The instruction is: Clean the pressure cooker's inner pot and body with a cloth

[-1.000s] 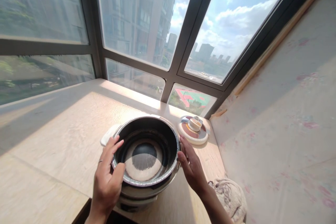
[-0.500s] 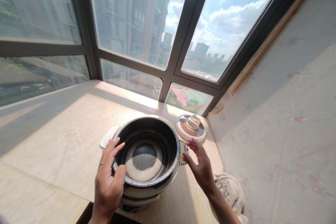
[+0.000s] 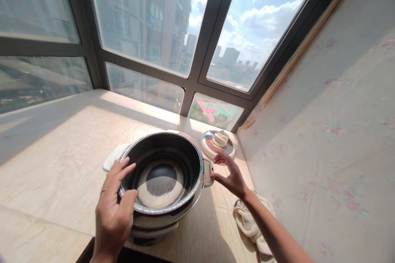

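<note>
Single view, from a camera on the person's head | facing forward and down, tall window (image 3: 148, 16) across 12 o'clock, flower-patterned wall (image 3: 324, 144) at 3 | close above the open pot (image 3: 160, 144) at 7, left hand (image 3: 113, 209) at 8, right hand (image 3: 230, 174) at 5

Our pot (image 3: 160, 178) stands on the ledge (image 3: 58, 168), our left hand (image 3: 114, 211) at its left rim and our right hand (image 3: 230, 174) just beside its right handle (image 3: 207, 172). Behind that hand lies the lid (image 3: 217, 144); nearer us, at right, a cloth (image 3: 247, 224). The window (image 3: 145, 20) is beyond, the wall (image 3: 336, 164) rightmost.
</note>
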The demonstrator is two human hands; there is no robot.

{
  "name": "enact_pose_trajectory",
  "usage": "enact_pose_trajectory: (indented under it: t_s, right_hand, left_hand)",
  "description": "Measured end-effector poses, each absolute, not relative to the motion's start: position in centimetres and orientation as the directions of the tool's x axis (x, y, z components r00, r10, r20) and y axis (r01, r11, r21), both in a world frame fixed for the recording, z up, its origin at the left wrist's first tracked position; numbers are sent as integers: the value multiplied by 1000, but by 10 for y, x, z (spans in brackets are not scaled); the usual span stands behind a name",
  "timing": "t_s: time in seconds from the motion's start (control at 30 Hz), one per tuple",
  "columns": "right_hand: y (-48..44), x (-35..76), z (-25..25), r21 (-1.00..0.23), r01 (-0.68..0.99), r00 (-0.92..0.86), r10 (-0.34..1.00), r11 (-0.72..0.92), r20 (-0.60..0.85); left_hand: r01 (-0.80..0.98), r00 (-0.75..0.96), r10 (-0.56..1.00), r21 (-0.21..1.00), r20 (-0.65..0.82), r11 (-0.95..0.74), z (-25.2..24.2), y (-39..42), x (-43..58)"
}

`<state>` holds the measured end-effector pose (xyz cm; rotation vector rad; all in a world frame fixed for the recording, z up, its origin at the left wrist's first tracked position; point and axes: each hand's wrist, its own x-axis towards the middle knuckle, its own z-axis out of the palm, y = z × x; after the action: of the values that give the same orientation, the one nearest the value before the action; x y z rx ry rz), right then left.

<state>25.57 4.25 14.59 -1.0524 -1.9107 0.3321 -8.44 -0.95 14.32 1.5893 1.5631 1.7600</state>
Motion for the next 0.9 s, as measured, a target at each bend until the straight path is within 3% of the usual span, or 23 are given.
enact_pose_trajectory:
  t_s: [0.07,0.13,0.17,0.23,0.33,0.6,0.9]
  right_hand:
    - [66,273,141,-632,522,-269,813,574,516]
    - [96,289,137,-656,608,-209,888,447,410]
    - [113,297,136,-619,697,-168,922,362,349]
    - [147,311,136,-398,908,-44,974,132,224]
    - [191,328,135,-272,962,52,985,-6,163]
    - [246,332,117,-37,988,149,988,-147,40]
    - [258,339,103,1,990,145,989,-145,-2]
  left_hand:
    - [415,-355,786,839,506,-353,144,-10,-84]
    - [416,-357,785,839,506,-351,145,-11,-83]
    - [418,-358,784,838,507,-351,145,-11,-83]
    - [427,-352,786,834,508,-349,145,-11,-84]
    - [445,-335,794,828,507,-341,146,-13,-85]
    - [474,-357,803,834,477,-284,151,-16,-83]
    - [443,-436,813,878,385,-178,156,-16,-77]
